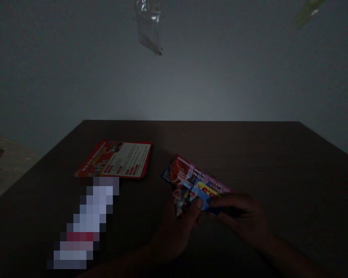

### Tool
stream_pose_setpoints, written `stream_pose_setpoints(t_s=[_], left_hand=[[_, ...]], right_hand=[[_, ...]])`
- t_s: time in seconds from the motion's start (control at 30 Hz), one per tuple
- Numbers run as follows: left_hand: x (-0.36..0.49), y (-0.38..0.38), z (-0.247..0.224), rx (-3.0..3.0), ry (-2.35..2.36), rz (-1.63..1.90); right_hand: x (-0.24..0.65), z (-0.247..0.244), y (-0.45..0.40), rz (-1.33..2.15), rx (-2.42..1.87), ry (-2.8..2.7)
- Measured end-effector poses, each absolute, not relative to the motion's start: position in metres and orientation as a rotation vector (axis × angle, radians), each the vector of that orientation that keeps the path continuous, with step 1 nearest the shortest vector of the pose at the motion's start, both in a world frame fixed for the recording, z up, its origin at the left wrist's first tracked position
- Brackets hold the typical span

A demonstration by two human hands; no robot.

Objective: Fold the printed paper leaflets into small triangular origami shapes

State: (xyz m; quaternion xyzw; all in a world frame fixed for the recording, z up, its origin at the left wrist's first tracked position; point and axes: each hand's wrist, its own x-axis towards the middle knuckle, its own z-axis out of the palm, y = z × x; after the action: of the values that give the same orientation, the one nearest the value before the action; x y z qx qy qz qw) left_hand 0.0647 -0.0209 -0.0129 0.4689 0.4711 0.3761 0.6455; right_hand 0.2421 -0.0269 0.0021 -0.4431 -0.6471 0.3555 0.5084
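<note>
From where I stood, the room was dim and the forearms melted into shadow. The left hand (181, 231) gripped a glossy printed flyer (184, 175), its thumb pressed on the printed face; its other fingers were mostly hidden beneath. The right hand (246, 218) pinched the flyer's near right end, covering part of a yellow patch with large figures. The flyer slanted between the two hands and just beyond them, and I couldn't tell whether it was one sheet or several.

Beyond the left hand and further left lay a red-bordered printed card (127, 160) on the dark wooden table (249, 144), its small lettering unreadable. Left of the left hand, a long pale item (89, 216) with a red band was blurred into blocks. Far beyond the hands, a clear plastic pouch (149, 29) hung against the wall (220, 81), its top cut off.
</note>
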Motion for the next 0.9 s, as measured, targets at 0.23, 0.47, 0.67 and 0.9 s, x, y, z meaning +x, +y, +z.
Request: stream_pose_setpoints(t_s=[0.23,0.47,0.67,0.9], left_hand=[[0.060,-0.021,-0.015,1.198,1.045,0.829],[0.059,-0.022,-0.011,1.197,1.165,0.830],[0.058,-0.024,0.003,1.283,1.266,0.827],[0.053,-0.021,-0.003,1.407,1.193,0.849]], right_hand=[[0.237,-0.001,-0.029,0.970,-1.089,-1.427],[0.232,0.001,-0.030,1.121,-1.065,-1.286],[0.230,0.001,-0.030,1.252,-1.038,-1.164],[0.230,0.000,-0.029,1.281,-1.057,-1.132]])
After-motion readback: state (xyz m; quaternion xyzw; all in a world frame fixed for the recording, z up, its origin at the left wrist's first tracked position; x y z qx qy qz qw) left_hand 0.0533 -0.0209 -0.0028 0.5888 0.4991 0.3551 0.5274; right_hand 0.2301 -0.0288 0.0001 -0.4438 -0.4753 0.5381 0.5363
